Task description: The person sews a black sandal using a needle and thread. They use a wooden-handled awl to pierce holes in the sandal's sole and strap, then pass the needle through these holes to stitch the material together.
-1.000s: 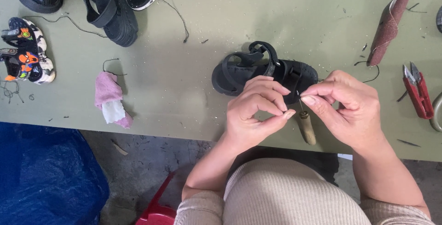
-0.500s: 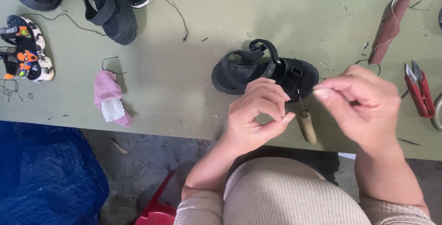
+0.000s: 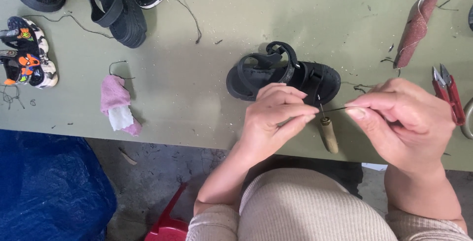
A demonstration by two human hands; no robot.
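four sandals (image 3: 283,73), one awl (image 3: 328,133), one snips (image 3: 448,93), one rag (image 3: 117,104).

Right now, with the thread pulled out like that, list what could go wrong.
1. The right hand pulls the dark thread taut from the left hand; it might snap or slip free.
2. The awl lies at the table edge, its metal tip pointing up beside the left fingers; a prick seems possible, or it could get knocked off.
3. The red snips lie close to the right hand.

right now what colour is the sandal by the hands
Black all over, straps and sole alike; the sandal shows best in the head view.
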